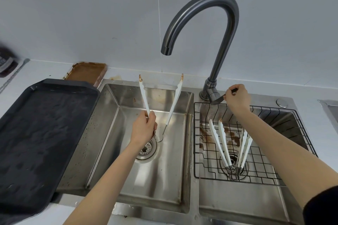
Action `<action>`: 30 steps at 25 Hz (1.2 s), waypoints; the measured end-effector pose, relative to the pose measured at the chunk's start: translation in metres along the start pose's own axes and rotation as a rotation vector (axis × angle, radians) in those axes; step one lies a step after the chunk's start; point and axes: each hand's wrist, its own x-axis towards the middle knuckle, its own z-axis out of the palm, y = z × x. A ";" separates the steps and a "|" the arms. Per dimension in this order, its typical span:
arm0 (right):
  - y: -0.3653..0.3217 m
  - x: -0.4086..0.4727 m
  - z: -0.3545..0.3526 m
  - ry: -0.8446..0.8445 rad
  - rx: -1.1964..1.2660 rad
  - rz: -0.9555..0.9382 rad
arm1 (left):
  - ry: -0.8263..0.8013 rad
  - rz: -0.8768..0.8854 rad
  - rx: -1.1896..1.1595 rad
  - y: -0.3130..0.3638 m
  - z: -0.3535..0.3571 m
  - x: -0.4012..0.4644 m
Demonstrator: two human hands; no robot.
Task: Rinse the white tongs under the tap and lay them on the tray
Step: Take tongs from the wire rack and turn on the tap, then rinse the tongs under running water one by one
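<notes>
Left hand holds white tongs; right hand grips tap lever

The scene is being lit brightly and evenly by soft, diffuse light from above. Only faint shadows are being cast. Mild glare is being thrown back by the steel sink and the curved tap. Straight lines are being bowed toward the edges by the wide-angle lens, and the far left corner is being rendered blurred.
</notes>
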 end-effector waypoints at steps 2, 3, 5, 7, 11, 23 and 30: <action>0.001 0.000 0.001 0.005 0.005 -0.002 | 0.000 0.001 0.002 0.000 0.000 0.000; 0.002 -0.001 0.001 0.007 0.007 -0.002 | 0.000 0.001 0.002 0.000 0.000 0.000; 0.004 -0.003 0.002 0.011 0.012 0.005 | 0.003 -0.009 -0.011 -0.001 0.000 -0.001; 0.006 -0.005 0.004 0.013 0.015 0.025 | 0.008 -0.018 -0.018 -0.003 0.000 -0.002; 0.003 -0.006 0.001 -0.009 0.017 0.049 | 0.010 -0.018 -0.022 -0.003 0.000 -0.004; -0.058 -0.086 0.066 -0.531 0.516 0.291 | -0.037 -0.014 -0.035 -0.009 0.002 -0.014; -0.064 -0.091 0.085 -0.622 0.838 0.474 | -0.088 -0.034 0.048 -0.029 -0.006 -0.011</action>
